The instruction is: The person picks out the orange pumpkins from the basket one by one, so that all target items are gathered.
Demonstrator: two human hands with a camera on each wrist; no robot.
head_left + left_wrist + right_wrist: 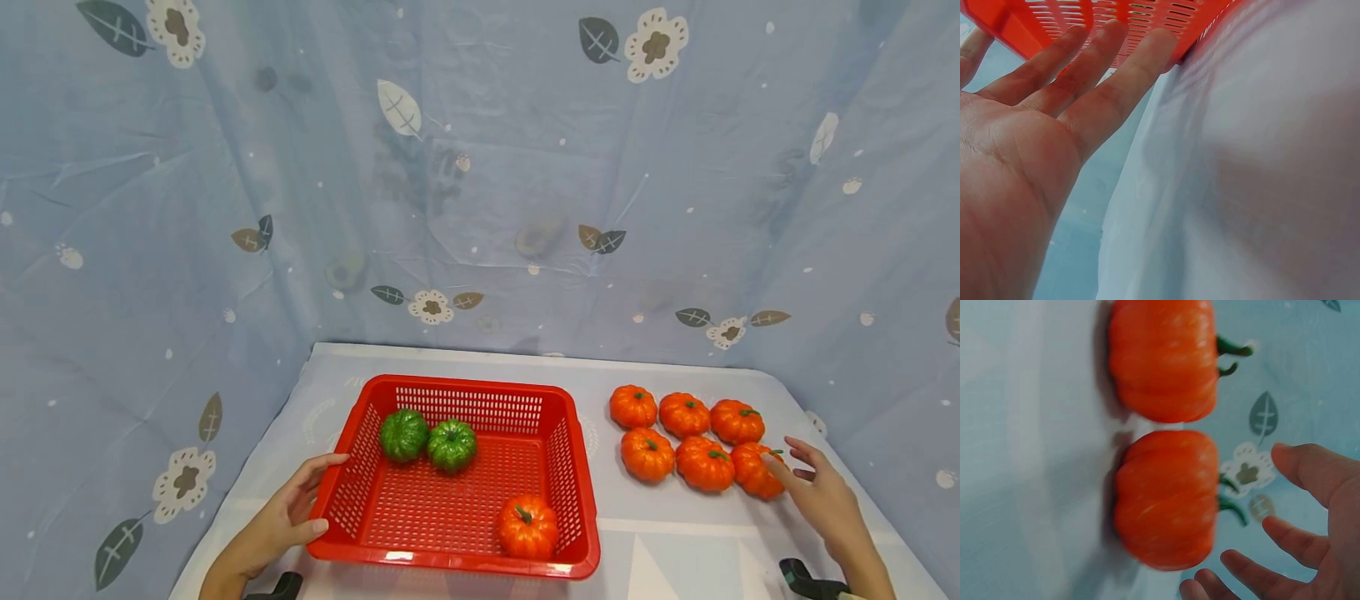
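In the head view, my left hand (pixel 279 518) is at the left side of a red plastic basket (pixel 450 563), fingertips and thumb right at its rim. The left wrist view shows these fingers (pixel 1107 103) fairly straight against the slotted outer wall. Two green pumpkins (pixel 452 446) lie at the basket's back left, and one orange pumpkin (pixel 528 527) at its front right. Over on the right, my right hand (pixel 821 496) reaches with spread fingers beside the nearest orange pumpkin (pixel 756 472). From the right wrist, that pumpkin (pixel 1166 500) shows its green stem toward my fingers, nothing in their grasp.
Several more orange pumpkins stand in two rows to the right of the basket, among them a front middle pumpkin (pixel 705 464). A pale cloth covers the table (pixel 667 533). Blue patterned curtain (pixel 487 208) hangs behind and along both sides.
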